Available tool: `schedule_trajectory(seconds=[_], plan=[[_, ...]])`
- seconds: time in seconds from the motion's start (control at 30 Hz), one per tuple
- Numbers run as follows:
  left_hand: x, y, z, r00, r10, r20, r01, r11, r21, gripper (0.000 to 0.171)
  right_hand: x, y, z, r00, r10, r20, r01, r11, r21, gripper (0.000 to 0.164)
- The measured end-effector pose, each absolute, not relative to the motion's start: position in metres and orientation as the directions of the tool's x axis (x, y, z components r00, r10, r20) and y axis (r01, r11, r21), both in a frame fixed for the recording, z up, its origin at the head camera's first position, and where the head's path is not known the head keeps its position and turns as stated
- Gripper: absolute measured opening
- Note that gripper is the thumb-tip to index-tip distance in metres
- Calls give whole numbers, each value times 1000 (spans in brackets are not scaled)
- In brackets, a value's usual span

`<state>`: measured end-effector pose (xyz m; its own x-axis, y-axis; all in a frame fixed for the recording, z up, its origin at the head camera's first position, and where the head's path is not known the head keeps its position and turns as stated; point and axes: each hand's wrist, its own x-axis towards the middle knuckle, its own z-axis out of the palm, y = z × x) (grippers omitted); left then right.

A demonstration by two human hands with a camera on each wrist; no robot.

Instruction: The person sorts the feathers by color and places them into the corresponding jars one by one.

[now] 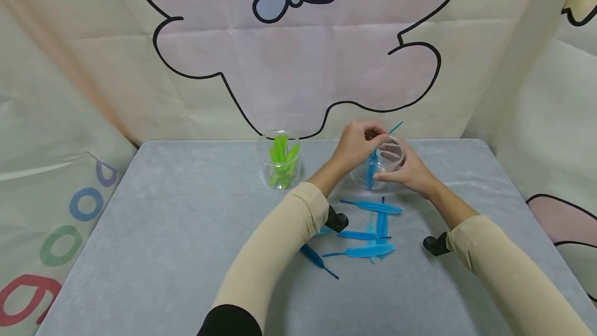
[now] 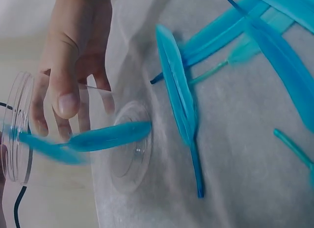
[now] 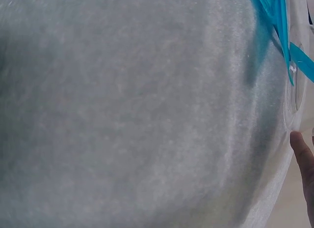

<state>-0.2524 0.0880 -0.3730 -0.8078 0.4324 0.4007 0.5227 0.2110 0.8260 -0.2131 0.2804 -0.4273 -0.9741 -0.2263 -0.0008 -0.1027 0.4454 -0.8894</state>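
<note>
A clear plastic cup (image 1: 395,152) stands near the table's back edge. My right hand (image 1: 412,172) grips it from the right side, thumb across the front. At the cup's mouth my left hand (image 1: 358,144) pinches a blue feather, whose thin quill (image 1: 396,127) sticks up past the fingertips. Inside the cup is a blue feather (image 2: 110,137), seen through the wall in the left wrist view. Several more blue feathers lie in front, among them one crosswise feather (image 1: 373,207) and a nearer feather (image 1: 366,251). The right wrist view catches only a finger (image 3: 303,156) beside the cup's base.
A second clear cup (image 1: 266,170) holding bright green feathers (image 1: 281,157) stands to the left, near the back edge. A grey cloth covers the table (image 1: 186,211). Behind it hangs a printed fabric backdrop (image 1: 298,66), with similar fabric on both sides.
</note>
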Motion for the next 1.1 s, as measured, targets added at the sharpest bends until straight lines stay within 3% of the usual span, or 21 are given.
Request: schedule_trajectory(seconds=[0.57, 0.77, 0.97, 1.1], plan=[[-227, 48, -374, -729, 532, 430, 607, 214, 765, 15, -214, 278, -427, -974, -227, 1, -105, 448, -888, 92], [-214, 28, -383, -668, 654, 355, 580, 159, 799, 12, -215, 279, -428, -975, -222, 9, -109, 441, -891, 89], [-201, 7, -398, -597, 767, 235, 574, 204, 793, 15, -215, 278, -428, -977, -213, 9, -106, 446, -889, 87], [-192, -9, -410, -589, 783, 200, 580, 237, 780, 16, -214, 277, -428, -978, -210, 6, -101, 445, -890, 87]])
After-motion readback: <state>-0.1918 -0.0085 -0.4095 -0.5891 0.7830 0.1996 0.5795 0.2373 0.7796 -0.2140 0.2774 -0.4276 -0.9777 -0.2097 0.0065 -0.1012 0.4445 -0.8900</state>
